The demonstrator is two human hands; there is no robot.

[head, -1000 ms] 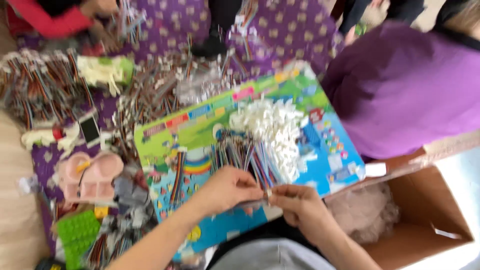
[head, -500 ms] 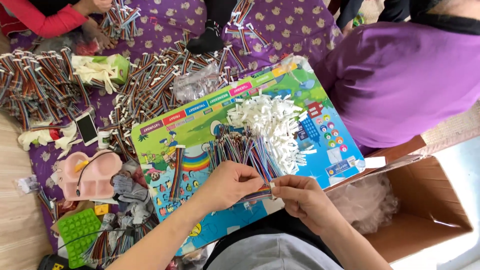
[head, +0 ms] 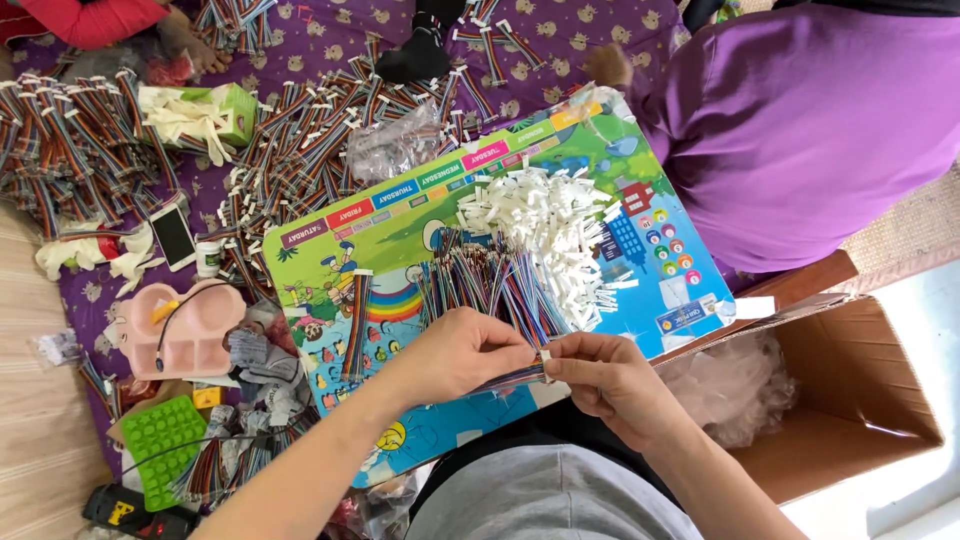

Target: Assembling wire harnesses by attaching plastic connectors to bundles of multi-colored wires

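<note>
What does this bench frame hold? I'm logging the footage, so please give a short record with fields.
Left hand: the left hand pinches one end of a multicoloured wire bundle
Right hand: the right hand pinches its white connector end
Work surface: colourful printed board
On the board: pile of wires with white connectors
Right side: open cardboard box
Left side: pink tray, green mould, phone
Nearby: person in a purple top
</note>
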